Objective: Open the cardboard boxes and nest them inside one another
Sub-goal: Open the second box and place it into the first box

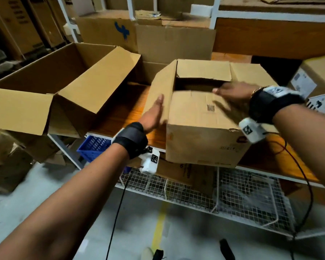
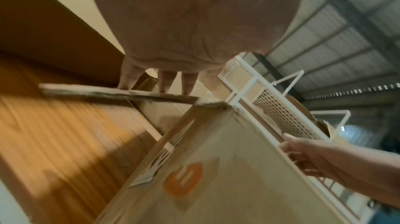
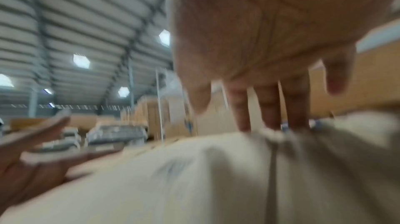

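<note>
The cardboard box (image 1: 204, 139) sits at the near edge of the wooden counter (image 1: 124, 113), just right of a larger open box (image 1: 64, 76), and the work in hand looks like closing its top. That job seems about half done. The near flap (image 1: 195, 107) lies folded down over the opening, and the far flap (image 1: 203, 70) leans inward from the back, but a dark gap shows between them. The left flap (image 1: 161, 85) stands up at a tilt and the right flap (image 1: 251, 72) is not yet folded in. The left grip (image 1: 154, 115) is released, its fingers straight and its palm flat against the outside of the left flap, probably ready to push it over. The right grip (image 1: 233, 91) is also released, lying flat on the near flap with its fingertips at the edge of the gap, holding nothing. What is left, by my reading, is to bring both side flaps down over the two already folded. No tape shows anywhere in these views.
</note>
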